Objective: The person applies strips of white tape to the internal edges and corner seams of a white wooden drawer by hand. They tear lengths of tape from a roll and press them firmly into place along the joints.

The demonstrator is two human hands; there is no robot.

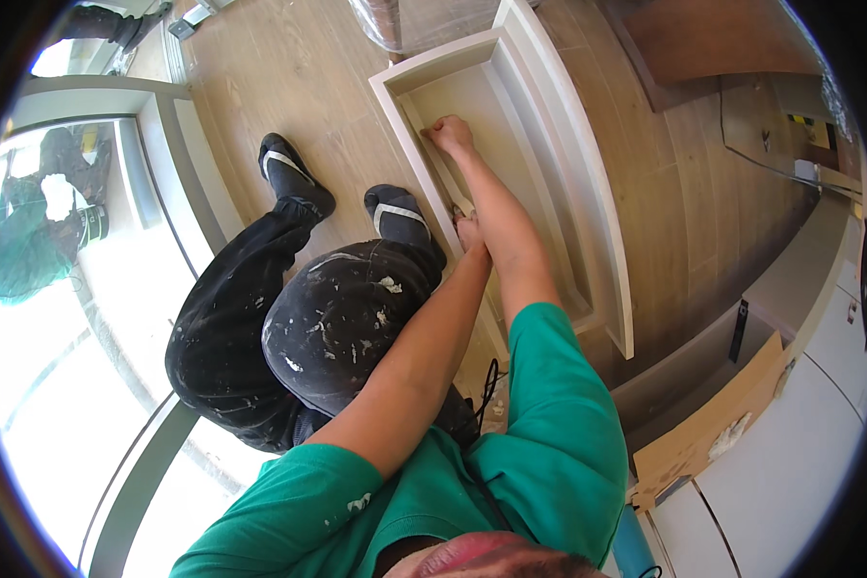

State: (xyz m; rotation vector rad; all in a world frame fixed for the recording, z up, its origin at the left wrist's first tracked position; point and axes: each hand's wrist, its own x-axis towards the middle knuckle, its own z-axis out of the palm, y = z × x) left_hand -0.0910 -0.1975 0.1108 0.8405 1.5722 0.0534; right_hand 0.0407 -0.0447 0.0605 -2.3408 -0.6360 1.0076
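A beige drawer (539, 183) rests on the floor in front of me, its long front panel on the far side from my knees. My right hand (450, 135) is closed at the inner face of the drawer's near side wall; whatever its fingers hold, if anything, is hidden. Lower along that same wall, my left hand (470, 231) is closed around something small and partly covered that I cannot make out. My forearms come close together near the left wrist. Dark paint-spotted trousers (347, 318) cover my bent knee beside the drawer.
Wood-look flooring (299, 77) surrounds the drawer. To the left stands a framed glass door (77, 289). A brown wooden panel (722, 43) lies at the upper right. Plastic-wrapped furniture (433, 24) stands beyond the drawer. At lower right are an open cabinet carcass (674, 395) and cardboard (708, 424).
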